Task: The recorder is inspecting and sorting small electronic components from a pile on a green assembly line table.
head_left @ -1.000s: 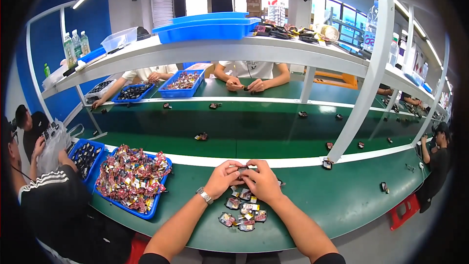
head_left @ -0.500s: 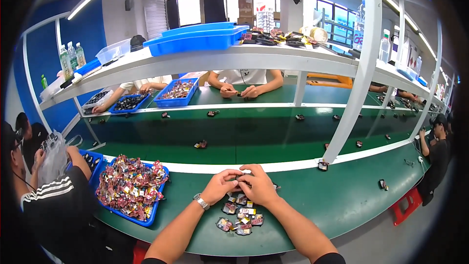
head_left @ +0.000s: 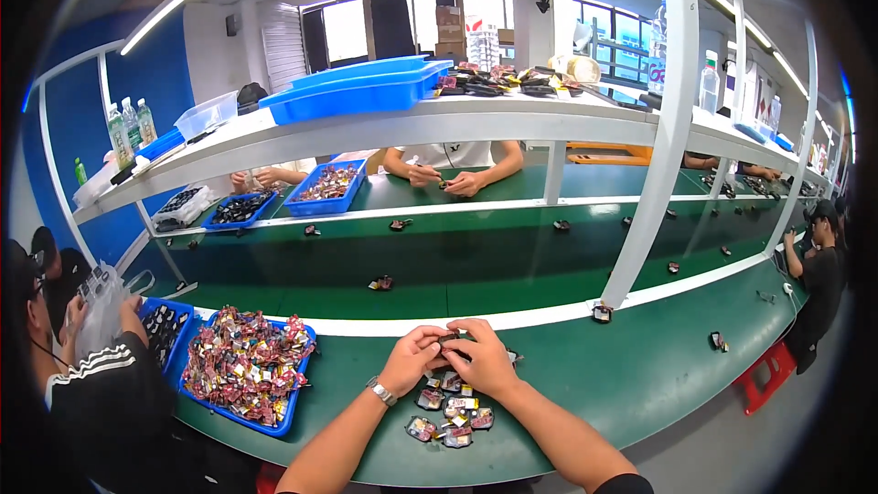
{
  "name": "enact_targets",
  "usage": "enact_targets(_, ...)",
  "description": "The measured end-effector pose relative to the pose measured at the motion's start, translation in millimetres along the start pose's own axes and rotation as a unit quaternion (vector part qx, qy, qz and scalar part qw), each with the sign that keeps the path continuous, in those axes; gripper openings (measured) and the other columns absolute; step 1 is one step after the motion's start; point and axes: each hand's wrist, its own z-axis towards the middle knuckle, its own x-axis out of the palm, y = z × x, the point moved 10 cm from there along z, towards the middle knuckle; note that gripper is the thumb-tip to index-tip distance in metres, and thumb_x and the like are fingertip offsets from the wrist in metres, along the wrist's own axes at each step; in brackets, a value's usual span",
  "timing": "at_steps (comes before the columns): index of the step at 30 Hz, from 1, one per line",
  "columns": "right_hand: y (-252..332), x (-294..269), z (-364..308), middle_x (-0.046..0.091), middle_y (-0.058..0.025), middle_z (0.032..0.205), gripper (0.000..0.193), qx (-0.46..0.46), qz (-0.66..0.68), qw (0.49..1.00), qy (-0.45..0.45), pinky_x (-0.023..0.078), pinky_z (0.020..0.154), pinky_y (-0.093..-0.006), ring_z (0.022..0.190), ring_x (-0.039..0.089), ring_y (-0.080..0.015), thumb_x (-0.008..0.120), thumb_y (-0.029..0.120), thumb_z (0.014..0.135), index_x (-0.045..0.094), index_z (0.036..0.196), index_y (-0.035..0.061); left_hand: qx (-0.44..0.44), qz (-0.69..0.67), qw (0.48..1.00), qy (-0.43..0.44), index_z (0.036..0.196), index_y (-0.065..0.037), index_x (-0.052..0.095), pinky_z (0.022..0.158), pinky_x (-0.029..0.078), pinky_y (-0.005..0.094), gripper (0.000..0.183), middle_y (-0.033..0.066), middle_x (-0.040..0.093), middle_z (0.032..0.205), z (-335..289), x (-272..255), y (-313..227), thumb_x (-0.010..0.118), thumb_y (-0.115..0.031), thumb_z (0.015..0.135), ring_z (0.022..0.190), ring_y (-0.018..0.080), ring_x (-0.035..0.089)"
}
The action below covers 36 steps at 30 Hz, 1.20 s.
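I judge this a close-handling step: the left hand (head_left: 408, 364) and right hand (head_left: 483, 361) pinch a small dark part (head_left: 448, 338) between narrowed fingers, just beyond a cluster of small circuit assemblies (head_left: 457, 406). Its details are hidden; I'd say the next move calls for a steady two-handed hold. The green tabletop (head_left: 594, 384) also carries a heaped blue tray (head_left: 291, 413); beyond, a green belt (head_left: 512, 270) lies beneath a white shelf (head_left: 366, 133).

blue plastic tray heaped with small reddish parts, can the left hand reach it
Probably yes: only green tabletop shows between the left hand and the blue tray, though it holds a dark part.
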Motion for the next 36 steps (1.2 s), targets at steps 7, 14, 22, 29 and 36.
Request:
enact_targets(7,10.5,-1.5,3.1,0.060,-0.0118,0.116,0.017,-0.056,-0.032,0.998,0.026,0.047,0.092,-0.0400,0.109,0.056,-0.0315,0.072,0.007,0.074,0.069,0.091,0.0044,0.010,0.042,0.999,-0.022,0.121,-0.001,0.048,0.094,0.054,0.0365,0.024,0.0129,0.057,0.123,-0.3,1.5,-3.6,0.048,-0.002,0.097,0.111,0.0210,0.059)
enact_targets(14,14.6,-3.3,4.5,0.060,-0.0112,0.116,0.018,-0.070,-0.041,0.997,0.017,0.048,0.091,-0.0398,0.108,0.056,-0.0306,0.072,0.007,0.073,0.069,0.090,0.0036,0.022,-0.003,1.000,-0.016,0.121,0.000,0.048,0.094,0.054,0.0375,0.025,0.0146,0.055,0.126,-0.3,0.5,-3.8,0.047,0.000,0.096,0.112,0.0218,0.059)
enact_targets(22,7.8,-3.7,-1.2,0.060,-0.0104,0.113,0.015,-0.049,-0.039,0.998,-0.012,0.049,0.089,-0.0381,0.106,0.057,-0.0292,0.073,0.007,0.073,0.070,0.088,0.0042,0.018,-0.012,1.000,-0.005,0.121,-0.001,0.048,0.094,0.053,0.0386,0.026,0.0137,0.055,0.126,0.4,1.3,-1.0,0.047,0.002,0.095,0.114,0.0226,0.058)
enact_targets(29,17.2,-5.7,3.3,0.061,-0.0092,0.110,0.015,-0.078,-0.068,0.995,0.002,0.050,0.088,-0.0375,0.104,0.058,-0.0285,0.075,0.008,0.072,0.070,0.086,0.0048,0.023,-0.002,1.000,-0.004,0.122,0.000,0.047,0.095,0.052,0.0364,0.026,0.0138,0.055,0.126,-1.5,4.3,-4.3,0.046,0.001,0.096,0.114,0.0207,0.058)
enact_targets(36,5.2,-3.1,-3.2,0.061,-0.0093,0.110,0.016,-0.028,-0.035,0.999,-0.017,0.050,0.087,-0.0377,0.105,0.057,-0.0285,0.076,0.007,0.072,0.070,0.086,0.0050,0.021,-0.003,1.000,0.000,0.120,-0.001,0.048,0.095,0.053,0.0409,0.025,0.0140,0.055,0.126,0.0,2.2,-0.2,0.048,0.003,0.095,0.115,0.0242,0.057)
